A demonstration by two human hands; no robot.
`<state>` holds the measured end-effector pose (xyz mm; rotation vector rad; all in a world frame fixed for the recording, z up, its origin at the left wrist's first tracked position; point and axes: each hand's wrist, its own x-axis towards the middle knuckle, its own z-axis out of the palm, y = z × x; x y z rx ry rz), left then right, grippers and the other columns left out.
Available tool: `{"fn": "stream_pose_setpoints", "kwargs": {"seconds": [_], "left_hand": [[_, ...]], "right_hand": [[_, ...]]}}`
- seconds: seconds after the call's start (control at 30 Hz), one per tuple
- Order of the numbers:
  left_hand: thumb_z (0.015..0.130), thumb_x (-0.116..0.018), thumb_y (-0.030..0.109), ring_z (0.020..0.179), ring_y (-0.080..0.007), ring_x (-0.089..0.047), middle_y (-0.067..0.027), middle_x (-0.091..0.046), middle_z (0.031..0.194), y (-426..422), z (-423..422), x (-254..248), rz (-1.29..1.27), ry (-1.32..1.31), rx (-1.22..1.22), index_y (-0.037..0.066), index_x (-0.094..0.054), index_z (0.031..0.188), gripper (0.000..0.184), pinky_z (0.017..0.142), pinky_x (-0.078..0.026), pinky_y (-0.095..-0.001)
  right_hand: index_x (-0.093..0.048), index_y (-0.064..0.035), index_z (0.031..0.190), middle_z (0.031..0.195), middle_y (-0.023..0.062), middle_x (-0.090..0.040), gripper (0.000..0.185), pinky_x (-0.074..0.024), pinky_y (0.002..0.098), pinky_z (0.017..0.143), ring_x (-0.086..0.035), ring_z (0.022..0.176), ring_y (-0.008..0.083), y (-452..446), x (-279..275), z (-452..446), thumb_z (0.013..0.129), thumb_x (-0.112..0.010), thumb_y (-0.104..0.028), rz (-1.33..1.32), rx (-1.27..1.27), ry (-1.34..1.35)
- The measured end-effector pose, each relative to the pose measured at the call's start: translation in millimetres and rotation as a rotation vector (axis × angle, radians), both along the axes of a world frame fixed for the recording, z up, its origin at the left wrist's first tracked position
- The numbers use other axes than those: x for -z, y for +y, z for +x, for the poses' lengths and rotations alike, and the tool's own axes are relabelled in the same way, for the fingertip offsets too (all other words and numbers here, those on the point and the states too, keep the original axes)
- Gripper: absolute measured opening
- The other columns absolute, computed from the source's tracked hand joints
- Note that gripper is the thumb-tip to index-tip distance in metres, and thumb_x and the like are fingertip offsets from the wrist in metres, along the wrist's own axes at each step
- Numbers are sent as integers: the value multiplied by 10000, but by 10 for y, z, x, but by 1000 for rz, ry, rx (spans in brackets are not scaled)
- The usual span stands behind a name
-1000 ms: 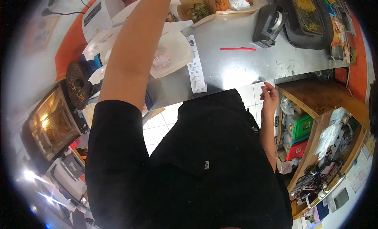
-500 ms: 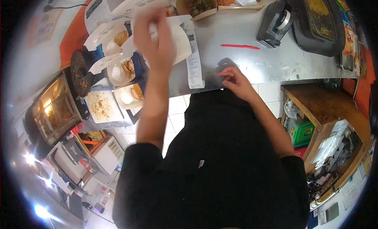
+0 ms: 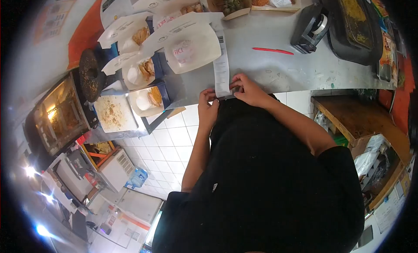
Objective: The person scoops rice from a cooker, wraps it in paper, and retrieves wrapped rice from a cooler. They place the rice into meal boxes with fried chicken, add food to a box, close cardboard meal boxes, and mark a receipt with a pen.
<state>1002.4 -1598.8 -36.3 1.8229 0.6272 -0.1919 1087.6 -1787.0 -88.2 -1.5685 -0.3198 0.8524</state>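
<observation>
A long printed paper receipt [image 3: 222,74] lies on the metal counter, its lower end at the front edge. My left hand [image 3: 208,108] is at the left of that end, fingers curled and thumb close to them. On the other side my right hand [image 3: 250,93] is closed, its fingertips beside the paper. A narrow greyish strip shows between the hands, but I cannot tell whether they hold it. Beyond them stands an open white takeaway box [image 3: 198,50] with a paper-wrapped item [image 3: 183,52] inside.
Several open boxes with food, including one at the front [image 3: 146,100], stand to the left beside a crumb-covered board [image 3: 115,113]. A red pen [image 3: 273,50], a tape dispenser [image 3: 308,31] and a black food container [image 3: 352,33] lie toward the right. A wooden shelf [image 3: 357,116] is below.
My left hand has come down from above the white box to the receipt's lower end. My right hand has shifted slightly left to the receipt. The wrapped item in the box is now uncovered to view.
</observation>
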Motion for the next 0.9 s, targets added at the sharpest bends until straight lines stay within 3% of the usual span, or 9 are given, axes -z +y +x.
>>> {"fn": "stream_pose_setpoints", "kwargs": {"seconds": [0.27,0.37,0.43,0.47,0.53,0.63,0.73,0.8,0.9], "left_hand": [[884,-608,37,852,-145,-606,-66,-636,925,160,69,18,-10,-94,82,-12,-495,1195,334,772,-479,-284],[887,-600,34,822,-139,-605,-64,-628,918,175,118,21,-85,-104,44,-8,-508,1174,304,752,-490,-288],[889,-597,32,799,-136,-605,-62,-622,914,183,174,-46,-141,-100,10,-4,-517,1162,286,734,-495,-289],[883,-599,49,839,-156,-618,-83,-632,941,198,195,-83,-113,-33,33,1,-526,1155,286,763,-500,-302],[877,-602,66,880,-175,-631,-104,-643,969,242,208,-48,-88,33,61,6,-535,1149,286,793,-506,-314],[869,-606,26,697,-162,-608,-96,-606,952,306,203,52,78,-116,199,8,-533,1139,280,680,-515,-316],[828,-625,19,797,-243,-634,-130,-611,1044,364,226,26,359,-138,256,17,-564,1129,307,741,-523,-351],[786,-641,37,1004,-310,-595,-140,-584,1169,433,282,32,613,-449,469,39,-606,1116,331,861,-497,-407],[764,-643,57,1163,-336,-505,-134,-544,1261,458,335,33,719,-432,734,50,-633,1111,347,959,-439,-456]], "right_hand": [[-349,-17,1298,1178,179,-590,531,-489,333,874,-586,1035,210,83,29,-84,851,-635,-20,-35,94,56],[-405,11,1277,1189,157,-549,541,-491,382,901,-590,1085,265,158,-217,-81,824,-681,-97,49,178,210],[-487,-10,1254,1111,155,-547,493,-489,400,848,-589,1009,286,228,-375,-71,812,-679,-113,-354,245,-118],[-487,-10,1254,1111,155,-547,493,-489,400,848,-589,1009,286,244,-380,-64,812,-679,-113,-359,252,-121],[-583,-100,1268,945,103,-480,469,-461,352,738,-537,879,228,269,-371,-33,809,-683,-92,-362,251,-495],[-613,-163,1289,960,114,-467,510,-466,369,773,-529,891,268,337,-263,43,788,-692,-104,-465,186,-632],[-632,-103,1207,958,151,-507,417,-481,426,795,-557,913,333,429,-244,39,790,-651,-105,-477,237,-650],[-624,-105,1228,972,156,-506,436,-483,424,800,-555,914,334,435,-260,26,793,-646,-100,-481,234,-631],[-592,-127,1295,974,131,-495,507,-479,381,792,-537,887,284,417,-263,34,794,-663,-90,-439,256,-573]]}}
